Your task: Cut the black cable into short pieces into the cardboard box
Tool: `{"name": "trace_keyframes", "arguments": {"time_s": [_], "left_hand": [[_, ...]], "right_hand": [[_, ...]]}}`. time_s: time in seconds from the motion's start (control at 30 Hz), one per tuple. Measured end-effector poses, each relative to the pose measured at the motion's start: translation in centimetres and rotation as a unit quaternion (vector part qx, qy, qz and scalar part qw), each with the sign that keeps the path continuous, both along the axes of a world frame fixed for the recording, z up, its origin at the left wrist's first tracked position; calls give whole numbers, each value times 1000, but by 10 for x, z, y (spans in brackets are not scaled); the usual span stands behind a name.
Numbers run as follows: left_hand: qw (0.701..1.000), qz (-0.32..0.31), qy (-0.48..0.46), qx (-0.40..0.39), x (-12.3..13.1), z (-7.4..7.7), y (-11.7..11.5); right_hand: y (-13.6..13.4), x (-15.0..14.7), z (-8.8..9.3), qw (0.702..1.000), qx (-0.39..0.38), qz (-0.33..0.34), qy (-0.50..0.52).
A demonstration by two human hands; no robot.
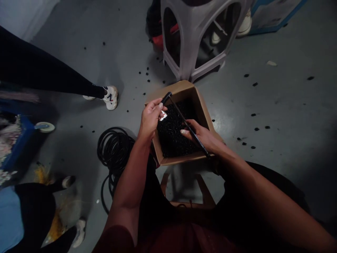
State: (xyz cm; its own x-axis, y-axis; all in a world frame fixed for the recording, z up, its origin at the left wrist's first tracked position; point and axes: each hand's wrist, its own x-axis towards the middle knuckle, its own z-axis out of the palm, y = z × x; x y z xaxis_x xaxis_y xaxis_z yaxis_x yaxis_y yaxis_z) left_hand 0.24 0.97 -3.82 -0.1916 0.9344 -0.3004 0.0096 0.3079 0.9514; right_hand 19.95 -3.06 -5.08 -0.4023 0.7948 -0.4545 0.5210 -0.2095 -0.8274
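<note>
Above an open cardboard box, my left hand pinches a short black ribbed piece. Near its fingertips a small bright white item shows; whether it is held is unclear. My right hand has its fingers closed round a long thin dark rod, which slants from the ribbed piece down to the right wrist. Inside the box lies a heap of small black pieces, partly hidden by my hands.
A coil of black tubing lies left of the box. Beyond the box stands a grey plastic stool. A person's shoe is at the left, a blue crate further left. Small black bits dot the floor.
</note>
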Motion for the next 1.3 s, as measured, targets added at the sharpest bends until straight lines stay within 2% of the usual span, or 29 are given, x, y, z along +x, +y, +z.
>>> {"name": "trace_keyframes", "arguments": {"time_s": [0.3, 0.97, 1.3], "left_hand": [[999, -31, 14, -16, 6, -1, -1], [992, -116, 28, -40, 18, -14, -7], [983, -169, 55, -48, 24, -9, -11]], "right_hand": [[0, 1, 0, 1000, -2, 0, -5], [4, 3, 2, 1000, 12, -15, 0], [3, 2, -4, 998, 51, -29, 1]]}}
